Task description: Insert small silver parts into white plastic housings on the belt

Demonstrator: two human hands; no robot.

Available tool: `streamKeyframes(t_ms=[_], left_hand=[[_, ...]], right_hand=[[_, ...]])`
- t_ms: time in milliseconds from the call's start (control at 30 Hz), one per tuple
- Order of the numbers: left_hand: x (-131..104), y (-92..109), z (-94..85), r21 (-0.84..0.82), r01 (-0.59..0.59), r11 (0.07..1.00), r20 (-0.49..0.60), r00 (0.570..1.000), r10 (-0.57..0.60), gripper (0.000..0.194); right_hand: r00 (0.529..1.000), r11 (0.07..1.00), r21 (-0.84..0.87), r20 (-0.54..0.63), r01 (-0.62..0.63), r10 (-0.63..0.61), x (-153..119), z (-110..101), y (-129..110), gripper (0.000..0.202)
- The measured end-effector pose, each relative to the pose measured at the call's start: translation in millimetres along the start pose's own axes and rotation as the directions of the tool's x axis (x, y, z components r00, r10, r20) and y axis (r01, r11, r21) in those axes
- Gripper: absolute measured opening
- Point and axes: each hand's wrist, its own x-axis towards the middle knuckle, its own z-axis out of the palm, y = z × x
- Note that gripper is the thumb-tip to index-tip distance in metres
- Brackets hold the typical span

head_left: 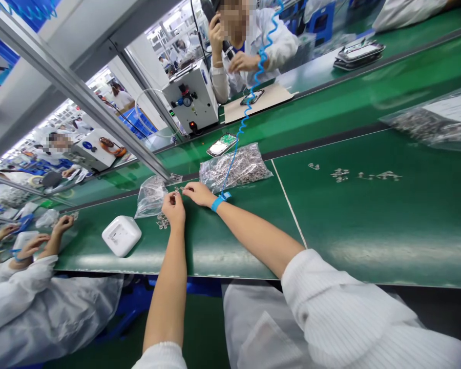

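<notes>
My left hand (174,206) is closed, fingertips pinched on a small metal part that is too tiny to name. Close on its right, my right hand (200,193) is closed too, thumb and fingers pinching at the same spot; what they hold is hard to make out. A blue wrist strap (220,201) with a coiled blue cord circles my right wrist. Under my left hand lies a small pile of metal parts (163,221). Just behind my hands are a full clear bag of small metal parts (236,168) and a flatter clear plastic bag (152,196).
A white rounded device (122,236) sits left on the green bench (230,246). Loose small parts (340,175) and another filled bag (438,120) lie right. Behind, an opened device with a circuit board (222,145) rests on the belt. Co-workers sit opposite and at left.
</notes>
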Motion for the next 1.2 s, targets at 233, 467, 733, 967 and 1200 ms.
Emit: streamKeyframes(t_ms=[233, 467, 733, 967, 1200], left_hand=[[2, -5, 0.3, -0.045, 0.047, 0.998, 0.010, 0.999, -0.046, 0.025], [1, -5, 3.7, -0.131, 0.028, 0.991, 0.147, 0.989, -0.009, 0.047], [1, 0, -0.5, -0.002, -0.060, 0.998, 0.163, 0.985, 0.060, 0.029], [-1, 7, -9.2, 0.240, -0.189, 0.952, 0.081, 0.981, 0.175, 0.021], [1, 0, -4.6, 0.301, -0.262, 0.917, 0.188, 0.959, 0.212, 0.027]], right_hand=[[0.989, 0.999, 0.013, -0.145, -0.030, 0.032, -3, -5, -6, 0.024], [0.995, 0.996, 0.068, -0.078, -0.053, 0.058, -1, -4, -2, 0.028], [0.996, 0.997, 0.049, -0.065, -0.056, 0.059, -1, -2, -3, 0.044], [0.995, 0.997, -0.078, -0.097, -0.026, 0.018, -2, 0, -3, 0.025], [0.989, 0.965, -0.221, -0.022, 0.140, -0.149, -16, -3, -13, 0.013]])
